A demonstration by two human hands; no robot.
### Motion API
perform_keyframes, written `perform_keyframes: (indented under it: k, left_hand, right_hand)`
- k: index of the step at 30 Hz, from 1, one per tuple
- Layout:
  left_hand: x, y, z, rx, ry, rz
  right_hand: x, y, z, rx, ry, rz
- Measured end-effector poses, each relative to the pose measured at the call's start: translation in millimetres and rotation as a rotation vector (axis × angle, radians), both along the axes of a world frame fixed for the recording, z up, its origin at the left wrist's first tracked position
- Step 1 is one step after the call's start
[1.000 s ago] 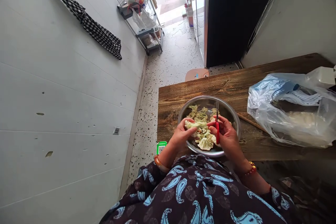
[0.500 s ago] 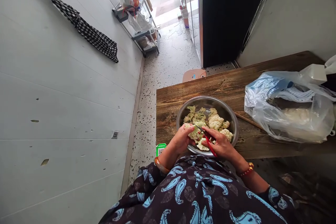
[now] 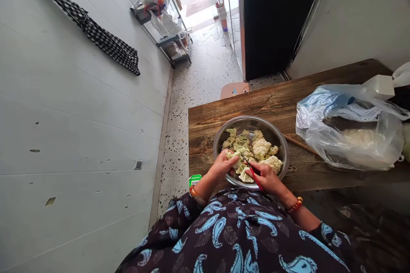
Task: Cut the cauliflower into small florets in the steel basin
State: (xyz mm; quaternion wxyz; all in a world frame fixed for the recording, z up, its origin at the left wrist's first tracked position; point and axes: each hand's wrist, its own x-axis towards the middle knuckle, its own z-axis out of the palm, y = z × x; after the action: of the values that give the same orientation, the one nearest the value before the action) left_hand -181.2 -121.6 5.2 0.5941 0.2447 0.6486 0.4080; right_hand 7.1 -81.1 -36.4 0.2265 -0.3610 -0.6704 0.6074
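Over the near left part of a steel bowl (image 3: pixel 283 145), my left hand (image 3: pixel 221 167) is closed around a piece of cauliflower (image 3: pixel 233 154). My right hand (image 3: pixel 267 176) grips red-handled scissors (image 3: pixel 255 175), their dark blades pointing up and left beside that piece. Whether the blades touch it I cannot tell. Several cut cauliflower florets (image 3: pixel 261 147) lie in the bowl beneath and beyond both hands. Fingers hide part of the held piece and of the scissor handles.
The bowl stands on a dark wooden table (image 3: pixel 205 128) close to my body. To the right lies a clear plastic bag (image 3: pixel 352 136), with a thin wooden stick (image 3: pixel 301 144) beside it. A pink stool (image 3: pixel 235 89) is beyond the table, and a loaded trolley (image 3: pixel 165 21) stands by the left wall.
The scissors and my right hand have drawn slightly away from the cauliflower piece in my left hand. The whole view has shifted a little.
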Motion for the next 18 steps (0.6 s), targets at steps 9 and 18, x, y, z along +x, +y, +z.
perform_keyframes:
  k: [9,18]
  left_hand:
    - [5,9,-5.5,0.011,0.210,-0.151]
    - [4,24,-7.3,0.033,0.145,-0.102]
  right_hand:
    - [3,0,-13,-0.122,-0.009,-0.054]
    - [-4,9,-20,-0.250,0.035,-0.108]
